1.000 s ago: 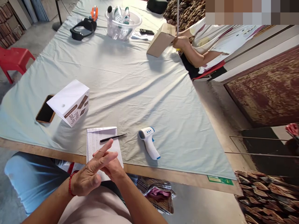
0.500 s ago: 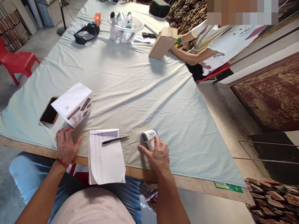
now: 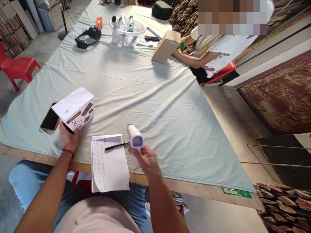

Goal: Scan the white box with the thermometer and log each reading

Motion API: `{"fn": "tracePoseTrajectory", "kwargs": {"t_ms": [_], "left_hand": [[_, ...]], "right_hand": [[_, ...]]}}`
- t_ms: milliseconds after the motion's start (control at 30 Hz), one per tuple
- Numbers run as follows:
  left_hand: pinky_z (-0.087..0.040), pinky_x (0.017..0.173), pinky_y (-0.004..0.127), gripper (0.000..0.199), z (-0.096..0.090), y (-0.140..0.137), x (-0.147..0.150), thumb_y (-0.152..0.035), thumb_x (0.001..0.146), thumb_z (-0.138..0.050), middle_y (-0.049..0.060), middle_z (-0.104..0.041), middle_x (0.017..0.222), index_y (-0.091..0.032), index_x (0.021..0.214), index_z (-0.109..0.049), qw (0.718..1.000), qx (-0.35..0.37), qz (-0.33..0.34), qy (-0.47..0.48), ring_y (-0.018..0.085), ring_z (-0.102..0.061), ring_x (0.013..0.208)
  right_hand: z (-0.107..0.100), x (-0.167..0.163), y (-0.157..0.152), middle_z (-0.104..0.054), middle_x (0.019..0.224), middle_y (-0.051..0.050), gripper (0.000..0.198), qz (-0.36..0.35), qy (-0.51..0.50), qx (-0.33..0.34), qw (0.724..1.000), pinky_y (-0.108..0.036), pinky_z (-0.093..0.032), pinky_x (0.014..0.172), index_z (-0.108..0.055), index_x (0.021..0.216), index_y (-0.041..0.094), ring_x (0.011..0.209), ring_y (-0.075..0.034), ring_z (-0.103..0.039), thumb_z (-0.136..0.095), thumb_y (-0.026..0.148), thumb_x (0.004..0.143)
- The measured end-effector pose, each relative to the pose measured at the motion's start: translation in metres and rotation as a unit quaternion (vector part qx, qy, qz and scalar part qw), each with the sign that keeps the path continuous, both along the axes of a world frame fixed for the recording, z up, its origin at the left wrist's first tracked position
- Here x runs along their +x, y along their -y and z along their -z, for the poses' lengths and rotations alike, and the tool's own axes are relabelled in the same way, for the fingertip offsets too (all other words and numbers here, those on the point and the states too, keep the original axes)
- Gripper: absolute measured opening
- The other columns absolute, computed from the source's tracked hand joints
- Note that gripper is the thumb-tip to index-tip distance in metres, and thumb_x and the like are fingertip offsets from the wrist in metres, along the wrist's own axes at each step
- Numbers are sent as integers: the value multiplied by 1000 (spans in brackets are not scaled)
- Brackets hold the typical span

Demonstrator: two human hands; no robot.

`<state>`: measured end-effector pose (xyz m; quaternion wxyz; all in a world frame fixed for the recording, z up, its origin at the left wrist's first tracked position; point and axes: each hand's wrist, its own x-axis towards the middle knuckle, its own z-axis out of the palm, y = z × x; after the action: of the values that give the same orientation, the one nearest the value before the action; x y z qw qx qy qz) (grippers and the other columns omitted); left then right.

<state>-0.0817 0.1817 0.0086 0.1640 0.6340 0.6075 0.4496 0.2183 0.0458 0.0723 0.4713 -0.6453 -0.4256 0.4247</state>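
Head view: infrared thermometer (image 3: pixel 133 132) already up, clasped by the right hand (image 3: pixel 147 159), notepad's (image 3: pixel 114 171) one o'clock; left hand (image 3: pixel 68 139) at white box (image 3: pixel 74 100), eleven o'clock, grip unclear; pen (image 3: pixel 114 147) untouched.

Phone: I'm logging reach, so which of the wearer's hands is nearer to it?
Left. The left hand is just right of the phone, at the white box; the right hand, holding the thermometer, is farther right, past the notepad.

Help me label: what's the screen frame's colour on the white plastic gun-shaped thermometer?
Blue screen frame, clearest in head view.
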Motion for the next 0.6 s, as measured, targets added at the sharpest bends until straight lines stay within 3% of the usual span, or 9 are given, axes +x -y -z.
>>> {"fn": "tracePoseTrajectory", "kwargs": {"t_ms": [100,200,400,600], "left_hand": [[-50,101,48,77,-6,1,3,-56,71,-78,14,-58,123,-17,130,-49,995,1,-51,84,31,-60,115],[-54,92,44,72,-12,9,10,-62,77,-71,12,-64,115,-18,129,-50,987,-1,0,160,27,-65,104],[-55,85,39,59,-22,16,14,-60,85,-63,12,-69,108,-15,122,-55,983,-10,48,179,24,-67,95],[-54,92,40,51,-20,16,11,-55,90,-59,12,-67,115,-16,123,-56,988,-8,57,145,25,-65,105]], "right_hand": [[-12,-50,-14,-60,67,-2,28,-97,-193,-42,976,-30,-43,62,-65,77,19,61,-15,-51,-68,47,73],[-11,-85,-28,-56,62,1,19,-110,-262,-56,957,-28,-38,60,-62,68,19,59,-13,-47,-69,37,66],[3,-110,-57,-53,60,2,21,-92,-257,-26,962,-28,-34,61,-56,58,20,60,-12,-44,-65,36,68],[2,-116,-75,-51,59,4,24,-106,-214,-42,970,-28,-34,63,-56,62,20,62,-13,-43,-67,41,65]]}}
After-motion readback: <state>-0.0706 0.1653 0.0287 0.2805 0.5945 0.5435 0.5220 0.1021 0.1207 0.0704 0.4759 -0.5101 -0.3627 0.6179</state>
